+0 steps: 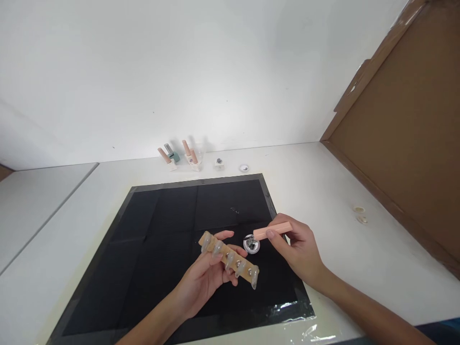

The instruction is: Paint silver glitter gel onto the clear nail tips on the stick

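My left hand (206,275) is closed around a wooden strip (233,258) held at a slant. Several clear, greyish false nails (229,261) are mounted along it, jutting out from its lower side. In my right hand (296,244) is a nail polish brush (272,231), gripped by its pink cap handle. Its dark bristle end points left, over a small round dish (251,244) with dark, silvery stuff in it. The dish is close to my left fingertips; whether they touch it I cannot tell.
A black mat (172,249) with taped edges lies on the white table. Behind it stand several nail polish bottles (194,160), a bottle without a cap (219,164) and a round lid (244,168). Two small pale pieces (360,214) lie at right, near a cardboard panel (406,134).
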